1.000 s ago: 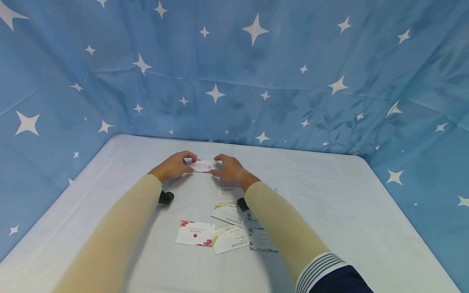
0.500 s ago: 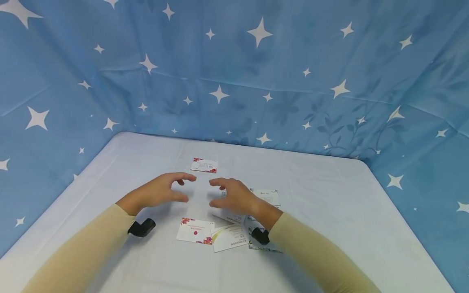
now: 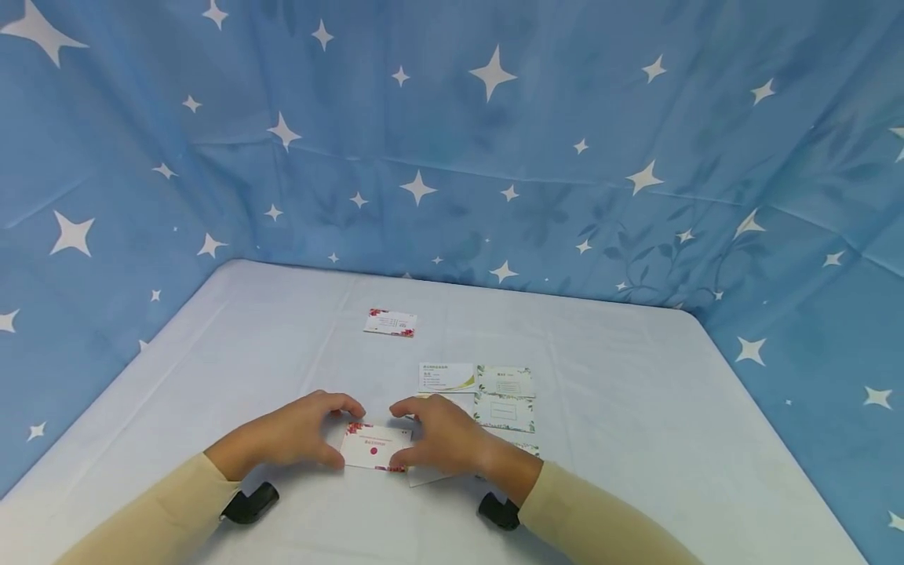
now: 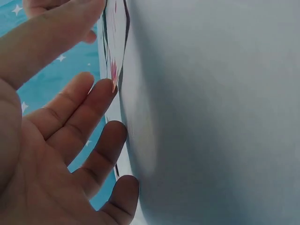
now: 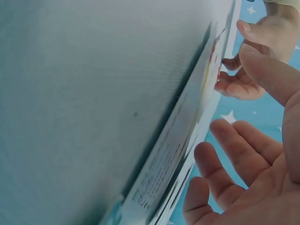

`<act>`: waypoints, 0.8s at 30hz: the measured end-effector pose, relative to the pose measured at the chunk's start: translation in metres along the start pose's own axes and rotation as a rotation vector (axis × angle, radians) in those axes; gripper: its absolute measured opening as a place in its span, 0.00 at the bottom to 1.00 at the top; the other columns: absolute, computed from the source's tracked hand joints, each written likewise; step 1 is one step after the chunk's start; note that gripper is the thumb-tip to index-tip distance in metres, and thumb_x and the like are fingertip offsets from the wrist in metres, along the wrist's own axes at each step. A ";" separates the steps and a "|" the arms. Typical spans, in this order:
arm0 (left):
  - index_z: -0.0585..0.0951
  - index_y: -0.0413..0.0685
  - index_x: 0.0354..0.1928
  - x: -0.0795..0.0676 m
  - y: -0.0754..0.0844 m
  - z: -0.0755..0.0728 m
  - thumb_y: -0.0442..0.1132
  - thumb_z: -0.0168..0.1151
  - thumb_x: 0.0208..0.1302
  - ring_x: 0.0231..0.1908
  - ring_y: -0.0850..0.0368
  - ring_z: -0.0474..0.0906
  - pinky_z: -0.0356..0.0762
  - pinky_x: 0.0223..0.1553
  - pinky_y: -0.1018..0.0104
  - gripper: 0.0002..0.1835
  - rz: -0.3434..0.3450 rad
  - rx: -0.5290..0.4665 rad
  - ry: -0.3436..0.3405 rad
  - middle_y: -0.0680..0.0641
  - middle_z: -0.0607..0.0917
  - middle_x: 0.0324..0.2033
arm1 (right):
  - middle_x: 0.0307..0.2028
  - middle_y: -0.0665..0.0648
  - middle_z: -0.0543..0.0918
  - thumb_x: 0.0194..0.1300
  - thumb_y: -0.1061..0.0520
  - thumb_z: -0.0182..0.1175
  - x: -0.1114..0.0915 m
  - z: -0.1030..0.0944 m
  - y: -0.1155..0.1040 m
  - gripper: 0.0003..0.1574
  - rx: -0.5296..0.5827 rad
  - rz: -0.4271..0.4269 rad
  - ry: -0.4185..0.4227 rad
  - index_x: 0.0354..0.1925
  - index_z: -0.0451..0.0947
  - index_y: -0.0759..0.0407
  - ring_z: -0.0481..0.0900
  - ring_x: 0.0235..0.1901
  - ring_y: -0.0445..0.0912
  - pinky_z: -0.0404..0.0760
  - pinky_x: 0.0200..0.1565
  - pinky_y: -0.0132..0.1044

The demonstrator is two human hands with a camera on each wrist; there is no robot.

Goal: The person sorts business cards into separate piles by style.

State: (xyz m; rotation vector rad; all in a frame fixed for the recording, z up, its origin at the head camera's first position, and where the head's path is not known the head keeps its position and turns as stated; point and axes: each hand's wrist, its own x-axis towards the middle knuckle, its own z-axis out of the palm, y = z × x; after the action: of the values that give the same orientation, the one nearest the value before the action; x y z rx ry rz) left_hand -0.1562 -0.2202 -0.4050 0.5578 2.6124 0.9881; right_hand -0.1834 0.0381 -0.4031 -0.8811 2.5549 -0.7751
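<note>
A white business card with red flower corners and a red dot lies flat on the table between both hands. My left hand is at its left end, thumb tip close to the lower left corner and fingers spread, gripping nothing. From the right, my right hand reaches over the card's other end; its thumb overlaps the lower right corner, and the fingers are loosely bent. Beneath the right hand a white card with printed lines is partly hidden. In the left wrist view the flowered card appears edge-on by the fingertips.
Another red-flowered card lies farther back. Right of the hands are a card with a yellow-green curve and several green-leaf cards, partly covered by the right hand. A blue star-patterned curtain hangs behind the white table.
Both hands let go of the far red-flowered card, which stays at the back. They drew back toward the body, apart, and came down around the nearer red-flowered card.
</note>
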 end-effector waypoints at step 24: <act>0.80 0.57 0.49 -0.001 0.001 0.005 0.38 0.77 0.51 0.51 0.52 0.72 0.70 0.55 0.50 0.23 0.021 0.112 0.038 0.56 0.77 0.47 | 0.52 0.41 0.82 0.51 0.42 0.77 0.002 0.007 0.003 0.38 -0.119 -0.002 -0.021 0.61 0.80 0.46 0.73 0.55 0.41 0.70 0.56 0.37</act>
State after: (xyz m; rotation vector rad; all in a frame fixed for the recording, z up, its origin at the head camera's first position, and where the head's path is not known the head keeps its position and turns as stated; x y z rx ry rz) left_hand -0.1525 -0.2171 -0.4078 0.5993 2.7137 0.8712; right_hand -0.1829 0.0358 -0.4111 -0.9226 2.6042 -0.6158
